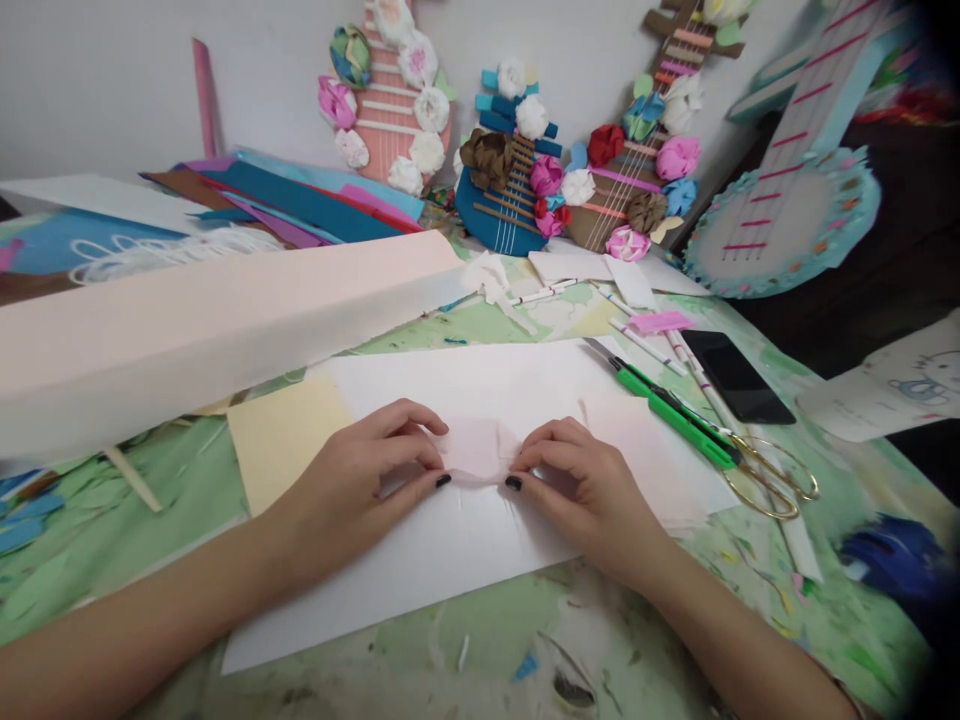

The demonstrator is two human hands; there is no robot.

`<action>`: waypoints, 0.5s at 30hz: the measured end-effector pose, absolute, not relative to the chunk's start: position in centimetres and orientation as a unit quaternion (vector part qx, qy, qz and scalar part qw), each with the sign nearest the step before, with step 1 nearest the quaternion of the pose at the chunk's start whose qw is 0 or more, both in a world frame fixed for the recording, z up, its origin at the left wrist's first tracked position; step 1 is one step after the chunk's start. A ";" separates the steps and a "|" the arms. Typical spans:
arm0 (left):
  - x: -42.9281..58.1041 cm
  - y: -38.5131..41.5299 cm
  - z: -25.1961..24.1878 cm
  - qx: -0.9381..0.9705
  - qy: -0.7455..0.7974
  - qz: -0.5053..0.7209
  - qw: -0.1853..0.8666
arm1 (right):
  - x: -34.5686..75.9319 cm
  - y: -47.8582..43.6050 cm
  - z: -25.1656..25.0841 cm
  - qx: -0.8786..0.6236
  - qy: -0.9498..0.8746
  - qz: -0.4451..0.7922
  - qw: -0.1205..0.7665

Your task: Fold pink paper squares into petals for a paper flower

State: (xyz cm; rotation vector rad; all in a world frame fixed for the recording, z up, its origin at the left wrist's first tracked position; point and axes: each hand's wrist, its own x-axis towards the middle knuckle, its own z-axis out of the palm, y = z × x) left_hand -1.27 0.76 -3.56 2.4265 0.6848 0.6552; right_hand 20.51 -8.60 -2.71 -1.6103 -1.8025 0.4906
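Between my two hands is a small piece of thin pale pink paper (474, 448), partly folded and slightly curved. My left hand (386, 460) pinches its left edge between thumb and fingers. At the right edge, the thumb and fingers of my right hand (574, 480) are closed on the same paper. Both hands are just over a large white sheet (420, 580). Right of my right hand, more pale pink paper (637, 450) lies flat on that sheet. A yellow sheet (277, 430) shows beneath its left side.
A green utility knife (675, 415) and gold-handled scissors (772, 475) lie at the right, beside a black phone (739, 375). A long roll of pale paper (225, 330) spans the left. Behind stand flower-decorated paper instruments (502, 205). Paper scraps (30, 510) litter the green table (390, 690).
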 end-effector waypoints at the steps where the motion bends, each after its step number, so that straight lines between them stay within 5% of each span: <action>1: -1.2 0.7 -3.5 0.899 0.258 0.237 0.263 | 20.4 -8.6 -2.7 -0.621 -0.686 0.189 0.328; 15: -0.7 0.4 -3.3 0.904 0.276 0.217 0.244 | 19.8 -8.0 -2.9 -0.659 -0.661 0.158 0.322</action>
